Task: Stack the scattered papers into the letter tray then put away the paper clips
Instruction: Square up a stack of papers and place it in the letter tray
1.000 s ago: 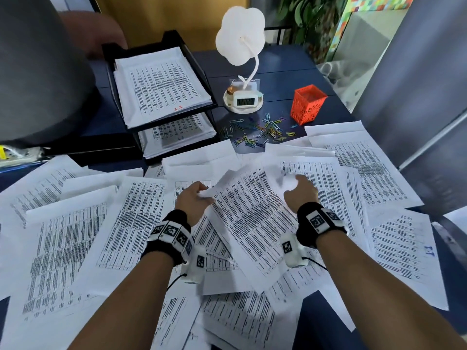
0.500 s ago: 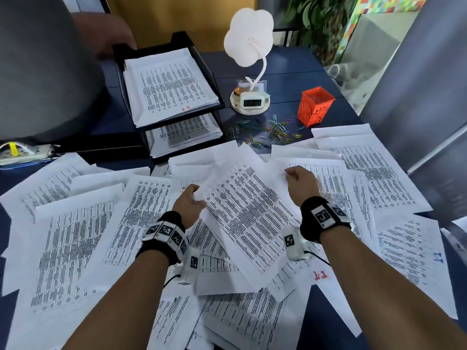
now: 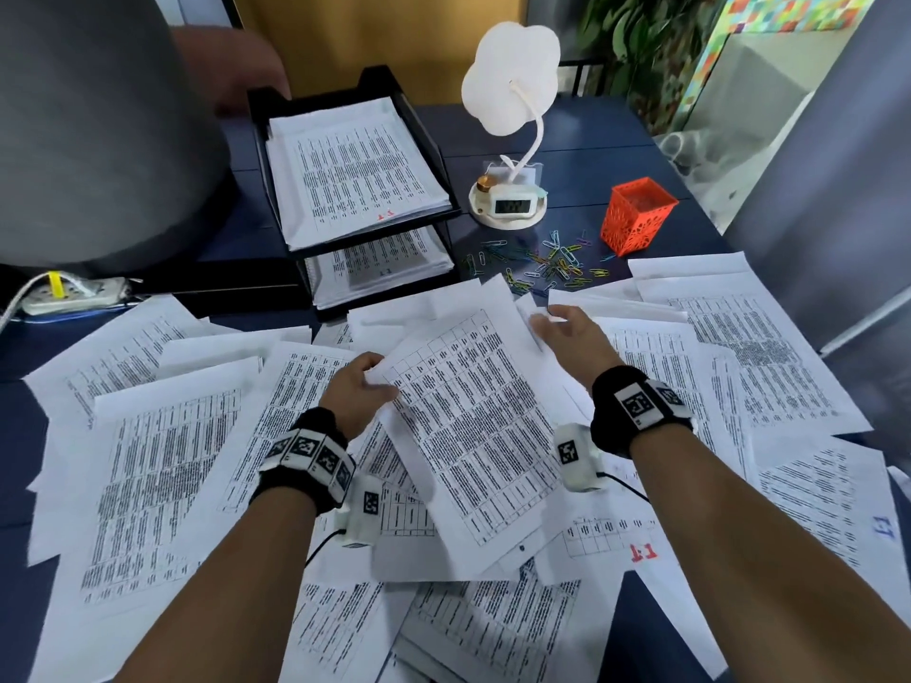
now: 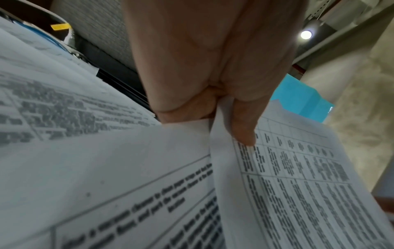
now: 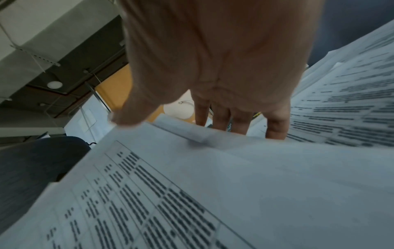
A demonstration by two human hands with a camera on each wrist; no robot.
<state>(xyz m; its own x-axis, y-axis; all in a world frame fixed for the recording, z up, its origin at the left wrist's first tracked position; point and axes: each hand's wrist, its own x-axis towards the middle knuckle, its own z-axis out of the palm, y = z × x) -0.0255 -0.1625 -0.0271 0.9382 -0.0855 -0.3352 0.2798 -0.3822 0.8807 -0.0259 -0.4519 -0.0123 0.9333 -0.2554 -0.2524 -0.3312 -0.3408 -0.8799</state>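
Lifted higher and swung toward twelve o'clock since half a second ago: the held sheet (image 3: pixel 473 436), with the right hand gone forward along its far edge. Left hand (image 3: pixel 357 394) at nine o'clock of that sheet, knuckles up, thumb (image 4: pixel 245 124) on the printed face and fingers curled beneath, pinching the sheet's left edge. Right hand (image 3: pixel 572 340) at one o'clock of the sheet, palm down, four fingers (image 5: pixel 221 116) reaching over the far right corner and thumb spread out to the side; whether gripping or only resting on the paper, cannot tell. Sheet tilted, far end raised, spanning the gap between both wrists, near end hanging over the pile. Scattered papers (image 3: pixel 162 451) across the blue table (image 3: pixel 591 160), overlapping, too many and too layered to count exactly. One black letter tray (image 3: pixel 429 140) with two tiers at eleven o'clock of the held sheet, each tier already loaded with paper. Loose paper clips (image 3: pixel 547 263), several dozen in mixed colours, at one o'clock, just beyond the right fingertips. One orange mesh cup (image 3: pixel 638 214) just right of the clips. One white desk lamp (image 3: pixel 510 204) with a small clock at twelve o'clock.
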